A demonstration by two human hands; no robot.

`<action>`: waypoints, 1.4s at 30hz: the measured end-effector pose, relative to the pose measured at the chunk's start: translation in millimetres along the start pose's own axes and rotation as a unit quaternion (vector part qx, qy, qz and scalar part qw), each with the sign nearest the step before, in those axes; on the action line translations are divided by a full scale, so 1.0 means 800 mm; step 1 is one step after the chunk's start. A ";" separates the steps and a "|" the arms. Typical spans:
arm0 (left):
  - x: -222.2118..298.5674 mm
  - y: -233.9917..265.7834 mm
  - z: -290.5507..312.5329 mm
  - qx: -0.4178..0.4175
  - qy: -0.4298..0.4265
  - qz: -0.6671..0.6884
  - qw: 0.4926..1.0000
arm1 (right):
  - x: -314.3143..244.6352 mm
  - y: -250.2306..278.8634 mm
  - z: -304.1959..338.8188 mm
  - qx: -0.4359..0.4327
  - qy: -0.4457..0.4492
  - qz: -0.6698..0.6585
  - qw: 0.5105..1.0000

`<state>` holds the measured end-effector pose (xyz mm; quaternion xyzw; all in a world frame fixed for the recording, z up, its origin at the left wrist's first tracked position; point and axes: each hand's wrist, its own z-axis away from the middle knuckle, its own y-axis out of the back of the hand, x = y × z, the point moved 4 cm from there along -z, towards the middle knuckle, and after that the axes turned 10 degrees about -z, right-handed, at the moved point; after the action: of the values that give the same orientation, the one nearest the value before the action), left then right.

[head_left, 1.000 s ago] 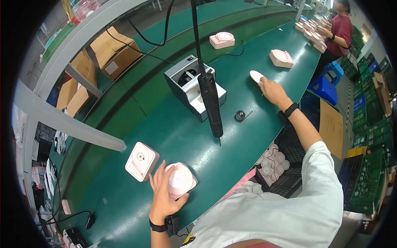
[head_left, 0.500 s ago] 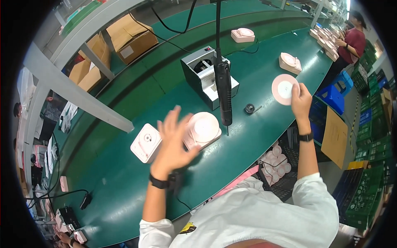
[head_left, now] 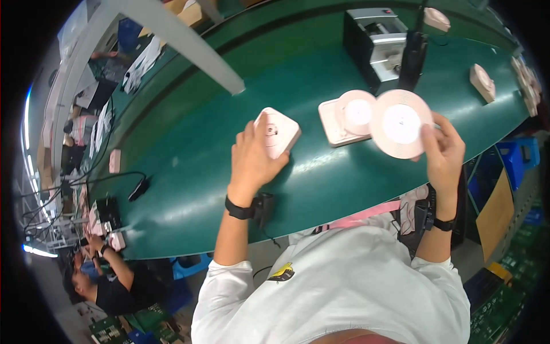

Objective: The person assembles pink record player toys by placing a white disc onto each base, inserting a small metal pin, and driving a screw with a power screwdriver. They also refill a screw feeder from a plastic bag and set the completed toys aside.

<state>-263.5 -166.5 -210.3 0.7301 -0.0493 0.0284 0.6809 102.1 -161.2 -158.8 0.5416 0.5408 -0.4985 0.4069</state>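
My right hand (head_left: 446,146) pinches a round pale-pink disc (head_left: 401,140) by its right edge, thumb on top. The disc has fine rings and a white centre, and is held above the green table. It partly covers a pink record-player-shaped device (head_left: 333,127), which has a similar, smaller-looking disc (head_left: 358,110) on it. Farther left, my left hand (head_left: 252,152) grips a second pink device (head_left: 282,131) by its sides. That one is a rounded box with no disc on top, and a dark round hub shows in its middle. Part of it is hidden under my fingers.
A black-and-silver machine (head_left: 381,49) stands at the back, with a dark hanging electric screwdriver (head_left: 412,60) before it. More pink devices (head_left: 482,84) sit to the right. A grey post (head_left: 189,49) comes down at the far edge. Another person (head_left: 114,281) works at the lower left.
The view has swung left. My left hand has gone from beside the disc-topped device to the one without a disc. My right hand has brought its disc closer to the disc-topped device.
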 end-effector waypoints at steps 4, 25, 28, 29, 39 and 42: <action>-0.071 -0.034 0.053 -0.002 -0.110 0.088 0.990 | 0.080 -0.149 0.035 -0.127 -0.088 -0.030 0.988; -0.328 -0.185 0.070 0.082 -0.101 0.257 0.958 | 0.241 -0.417 0.045 -0.292 0.093 0.390 0.868; -0.321 -0.190 0.051 0.065 -0.115 0.259 0.957 | 0.199 -0.351 -0.020 0.108 0.290 0.333 0.890; -0.310 -0.188 0.044 0.066 -0.118 0.264 0.955 | 0.199 -0.332 -0.045 0.110 0.292 0.338 0.888; -0.180 -0.159 -0.101 0.065 -0.042 0.222 0.972 | 0.163 -0.131 -0.170 0.047 0.123 -0.006 0.991; -0.144 -0.155 -0.188 0.084 -0.084 0.218 0.969 | 0.077 -0.110 -0.208 0.072 0.302 -0.157 0.937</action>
<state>-360.5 -4.4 -335.4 0.7562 -0.2615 0.1191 0.5879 26.1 20.5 -181.6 0.6031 0.6790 -0.4064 0.1006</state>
